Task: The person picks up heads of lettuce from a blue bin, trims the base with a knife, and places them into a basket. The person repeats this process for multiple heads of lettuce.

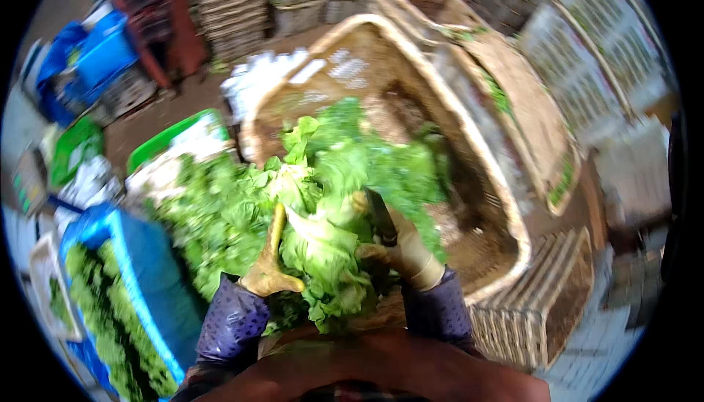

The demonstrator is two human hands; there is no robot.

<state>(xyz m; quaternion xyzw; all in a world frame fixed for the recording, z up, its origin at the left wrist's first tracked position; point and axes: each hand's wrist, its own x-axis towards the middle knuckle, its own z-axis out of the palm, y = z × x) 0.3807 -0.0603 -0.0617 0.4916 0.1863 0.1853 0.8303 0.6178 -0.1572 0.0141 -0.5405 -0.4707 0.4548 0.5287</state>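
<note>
Heads of leafy lettuce lie in front of me between my hands. My left hand, in a yellowish glove, rests at the left side of the lettuce with thumb and fingers spread wide. In a pale glove, my right hand is closed around a dark-handled tool, perhaps a knife; its blade cannot be made out. That hand is against the lettuce's right side. More lettuce is heaped to the left, and frillier greens lie beyond, in a large tan plastic crate.
A blue bag of greens stands at the left, near a green crate with pale contents. Stacked crates are at the lower right, others at the back. A person stands at the upper left.
</note>
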